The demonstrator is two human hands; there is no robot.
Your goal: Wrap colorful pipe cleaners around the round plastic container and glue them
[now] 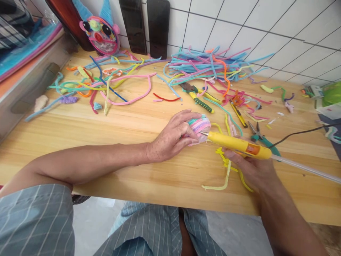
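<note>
My left hand (172, 137) curls over a small coiled piece of pastel pipe cleaners (200, 125) and holds it down on the wooden table (87, 142). My right hand (250, 169) grips a yellow hot glue gun (238, 145). Its metal nozzle touches the right side of the coiled piece. A clear glue stick (306, 169) sticks out of the gun's back, and a black cord (301, 133) runs off to the right. Loose yellow pipe cleaners (226, 176) lie under the gun.
Heaps of coloured pipe cleaners (202, 65) cover the far side of the table. Yellow-handled pliers (198, 97), a yellow utility knife (239, 114) and teal-handled snips (259, 137) lie beyond the gun. A pipe-cleaner face craft (99, 32) leans at the back left.
</note>
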